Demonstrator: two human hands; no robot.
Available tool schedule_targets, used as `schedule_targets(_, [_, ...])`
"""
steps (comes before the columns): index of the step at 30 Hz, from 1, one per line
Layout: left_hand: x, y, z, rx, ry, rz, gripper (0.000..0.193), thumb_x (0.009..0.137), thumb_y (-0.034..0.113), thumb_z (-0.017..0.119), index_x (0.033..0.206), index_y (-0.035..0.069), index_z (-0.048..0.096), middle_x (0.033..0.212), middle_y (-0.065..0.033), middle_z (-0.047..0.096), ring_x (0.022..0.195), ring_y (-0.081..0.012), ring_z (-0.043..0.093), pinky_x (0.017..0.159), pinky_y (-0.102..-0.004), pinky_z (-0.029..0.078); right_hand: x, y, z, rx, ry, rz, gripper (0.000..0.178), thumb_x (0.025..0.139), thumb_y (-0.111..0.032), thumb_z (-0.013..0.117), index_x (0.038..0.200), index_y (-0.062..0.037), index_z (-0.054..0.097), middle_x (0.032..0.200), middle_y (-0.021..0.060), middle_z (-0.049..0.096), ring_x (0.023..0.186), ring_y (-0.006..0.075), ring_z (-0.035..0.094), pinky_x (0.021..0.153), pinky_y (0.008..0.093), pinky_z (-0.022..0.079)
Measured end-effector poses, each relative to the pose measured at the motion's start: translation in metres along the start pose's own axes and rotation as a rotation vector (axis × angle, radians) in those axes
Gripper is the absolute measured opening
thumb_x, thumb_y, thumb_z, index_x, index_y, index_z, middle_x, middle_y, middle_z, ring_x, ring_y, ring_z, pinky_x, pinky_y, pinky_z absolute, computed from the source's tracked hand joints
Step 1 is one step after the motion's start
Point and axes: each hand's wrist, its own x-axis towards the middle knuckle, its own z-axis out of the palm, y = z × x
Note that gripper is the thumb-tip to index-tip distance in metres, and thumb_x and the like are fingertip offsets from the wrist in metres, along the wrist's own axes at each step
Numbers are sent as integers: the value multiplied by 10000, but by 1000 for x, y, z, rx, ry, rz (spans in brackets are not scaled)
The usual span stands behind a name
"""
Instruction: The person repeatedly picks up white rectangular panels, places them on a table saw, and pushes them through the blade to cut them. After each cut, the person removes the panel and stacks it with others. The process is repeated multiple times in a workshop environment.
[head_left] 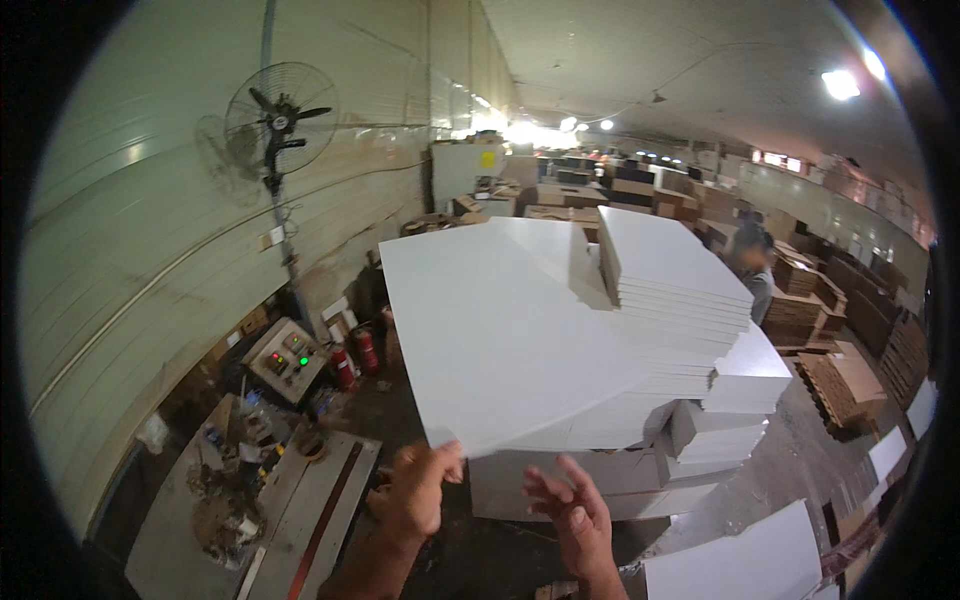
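A large flat white panel (490,330) lies tilted across the middle of the view, over a stack of similar boards. My left hand (428,485) is closed on its near left corner, thumb and fingers pinching the edge. Off the panel's near edge, my right hand (573,512) is held up with its fingers apart and nothing in it. Behind the panel rises a higher pile of white boards (665,255), its layered edges facing me. More white boards (710,440) are stacked lower down on the right.
On the left are a worktable (310,500) with clutter, a control box (285,360) with lit buttons, red fire extinguishers (343,368) and a wall fan (282,120). Another white board (740,565) lies low at the right. A person (752,262) stands beyond the pile near brown stacks (795,300).
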Motion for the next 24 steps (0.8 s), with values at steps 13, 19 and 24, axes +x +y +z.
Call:
schedule_targets(13, [-149, -54, -26, -192, -263, -361, 608, 1069, 498, 772, 1351, -38, 723, 1096, -98, 774, 1000, -151, 699, 874, -312, 558, -14, 73, -66, -270, 274, 172, 357, 890, -129, 738, 1192, 62, 728, 1105, 170, 744, 1022, 310, 719, 918, 474, 597])
schedule_targets(19, [-162, -77, -171, -269, 269, -168, 628, 1118, 433, 716, 1550, -3, 587, 1204, -101, 719, 1044, -203, 722, 830, -362, 595, -21, 113, -43, -329, 182, 265, 289, 921, -96, 734, 1171, 50, 730, 1088, 148, 750, 978, 285, 727, 883, 452, 604])
schedule_targets(24, [-285, -149, -309, -18, 784, -45, 632, 1126, 349, 699, 1601, -17, 500, 1343, -165, 692, 1180, -280, 705, 1010, -411, 563, -30, 182, 16, -347, 71, 384, 233, 948, -68, 731, 1153, 41, 732, 1074, 130, 755, 942, 263, 734, 854, 434, 610])
